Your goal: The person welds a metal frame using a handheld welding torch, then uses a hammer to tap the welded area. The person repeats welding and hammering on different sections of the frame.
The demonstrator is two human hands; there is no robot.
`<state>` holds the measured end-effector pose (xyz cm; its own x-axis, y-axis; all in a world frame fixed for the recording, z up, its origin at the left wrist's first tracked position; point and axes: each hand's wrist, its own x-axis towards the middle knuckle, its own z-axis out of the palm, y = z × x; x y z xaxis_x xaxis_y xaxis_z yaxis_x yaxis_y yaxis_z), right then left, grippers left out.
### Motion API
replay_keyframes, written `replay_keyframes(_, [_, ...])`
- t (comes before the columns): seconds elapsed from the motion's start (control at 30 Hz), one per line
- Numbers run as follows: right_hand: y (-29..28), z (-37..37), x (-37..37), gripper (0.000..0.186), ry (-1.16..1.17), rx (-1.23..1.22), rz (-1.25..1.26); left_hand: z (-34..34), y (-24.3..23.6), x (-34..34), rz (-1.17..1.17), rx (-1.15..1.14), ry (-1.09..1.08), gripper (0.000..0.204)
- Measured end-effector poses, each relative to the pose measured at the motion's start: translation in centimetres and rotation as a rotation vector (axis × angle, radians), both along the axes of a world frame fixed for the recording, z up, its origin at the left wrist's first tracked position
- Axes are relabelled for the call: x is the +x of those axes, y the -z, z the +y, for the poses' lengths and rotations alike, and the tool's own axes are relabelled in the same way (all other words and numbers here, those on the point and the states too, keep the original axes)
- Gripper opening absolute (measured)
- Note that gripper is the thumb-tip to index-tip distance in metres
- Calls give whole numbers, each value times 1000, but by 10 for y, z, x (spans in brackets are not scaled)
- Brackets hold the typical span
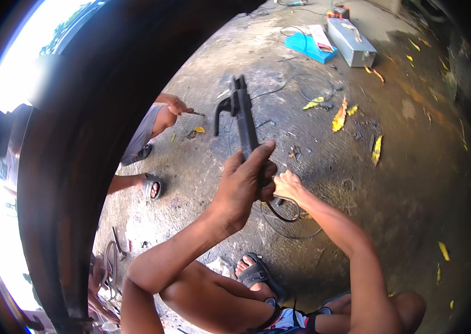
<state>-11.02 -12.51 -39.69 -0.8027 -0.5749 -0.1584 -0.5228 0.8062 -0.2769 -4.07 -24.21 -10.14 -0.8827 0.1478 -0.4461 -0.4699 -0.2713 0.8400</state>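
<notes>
My left hand (242, 183) is wrapped round the handle of a black welding electrode holder (245, 119). The holder stands up at a slight tilt, its jaws at the top and its curved lever to the left. From below the handle a black cable (285, 219) loops down toward the ground. Just right of the handle's lower end is my right hand (289, 185), with its fingers curled closed. What those fingers grip, if anything, is hidden.
A broad dark curved panel (74, 139) fills the left. Beyond it crouches another person, whose hand (174, 104) holds a thin stick-like thing. Far back lie a grey metal box (351, 43) and a blue case (308, 49). Cables and yellow leaves (339, 116) lie on the concrete.
</notes>
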Motion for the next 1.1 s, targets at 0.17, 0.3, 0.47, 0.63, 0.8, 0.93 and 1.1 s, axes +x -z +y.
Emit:
replay_keyframes(0.17, [-63, 22, 16, 32, 50, 35, -62, -6, -13, 12, 124, -30, -36, 29])
replay_keyframes(0.3, [-135, 74, 26, 33, 123, 166, 275, -25, -19, 25, 135, -116, -96, 29])
replay_keyframes(0.47, [-145, 143, 65, 43, 548, -118, 264, -43, -8, 20, 146, -217, -266, 25])
replay_keyframes(0.63, [-112, 183, 92, 44, 774, -861, 22, -32, 6, 6, 109, -219, -254, 30])
replay_keyframes(0.8, [-80, 164, 93, 61, 691, -1239, 113, 9, 2, 1, 120, -257, -129, 28])
replay_keyframes(0.93, [-125, 159, 88, 55, 567, -1410, 198, 27, 1, 8, 94, -221, -69, 23])
replay_keyframes(1.1, [-203, 158, 78, 48, 426, -1148, 577, 42, 4, 0, 125, -230, -49, 24])
